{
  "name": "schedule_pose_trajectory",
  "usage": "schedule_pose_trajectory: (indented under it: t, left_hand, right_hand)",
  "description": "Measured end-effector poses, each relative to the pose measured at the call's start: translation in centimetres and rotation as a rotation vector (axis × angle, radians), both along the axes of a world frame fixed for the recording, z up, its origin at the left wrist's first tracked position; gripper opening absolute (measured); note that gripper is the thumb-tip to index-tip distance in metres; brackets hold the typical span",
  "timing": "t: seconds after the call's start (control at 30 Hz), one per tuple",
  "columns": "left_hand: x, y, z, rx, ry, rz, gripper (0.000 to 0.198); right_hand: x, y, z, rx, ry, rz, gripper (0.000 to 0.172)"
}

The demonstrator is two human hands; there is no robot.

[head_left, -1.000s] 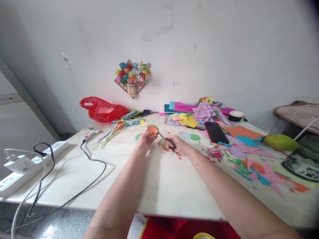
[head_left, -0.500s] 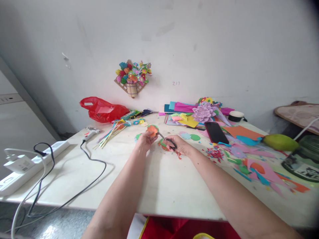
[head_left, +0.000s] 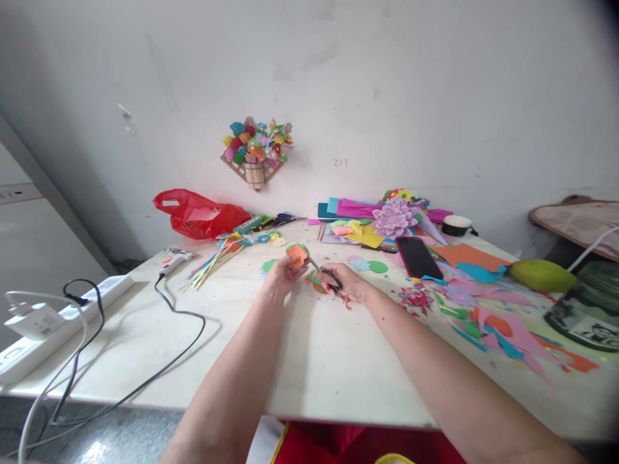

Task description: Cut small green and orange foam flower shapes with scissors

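Note:
Between the fingers of my left hand (head_left: 284, 276) is an orange piece of craft sheet (head_left: 296, 256) with a scalloped edge. My right hand (head_left: 344, 281) is closed round the dark handles of a pair of scissors (head_left: 331, 278). The scissors' blades point up and left and reach the right edge of the orange piece. Green and orange cut pieces (head_left: 316, 283) lie on the table under the scissors, partly hidden by my right hand. Another green and blue cut piece (head_left: 267, 266) shows just left of my left hand.
A glue gun (head_left: 176, 259) with a black cord and a power strip (head_left: 97, 301) lie at the left. Paper strips (head_left: 213, 264) and a red plastic bag (head_left: 198, 216) are behind. On the right are a phone (head_left: 418, 258), coloured scraps (head_left: 507, 322) and a glass jar (head_left: 587, 309).
My left hand has turned the orange piece slightly, so its face shows a little more. The scissors stay against its edge, and the view has shifted slightly.

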State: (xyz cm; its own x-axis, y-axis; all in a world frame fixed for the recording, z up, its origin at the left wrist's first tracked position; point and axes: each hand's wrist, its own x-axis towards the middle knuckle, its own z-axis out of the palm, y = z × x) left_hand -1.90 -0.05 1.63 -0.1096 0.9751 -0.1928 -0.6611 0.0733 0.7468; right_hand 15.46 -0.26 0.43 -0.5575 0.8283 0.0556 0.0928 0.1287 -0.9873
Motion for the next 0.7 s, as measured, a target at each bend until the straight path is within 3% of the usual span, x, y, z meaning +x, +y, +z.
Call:
schedule_pose_trajectory:
  t: [0.23,0.7]
  left_hand:
    - [0.1,0.0,0.0,0.008,-0.024,-0.016,0.023]
    - [-0.1,-0.1,0.3,0.015,-0.001,-0.009,0.019]
  right_hand:
    - [0.0,0.3,-0.4,0.006,0.050,0.001,0.036]
    - [0.2,-0.7,1.1,-0.071,0.049,-0.010,0.030]
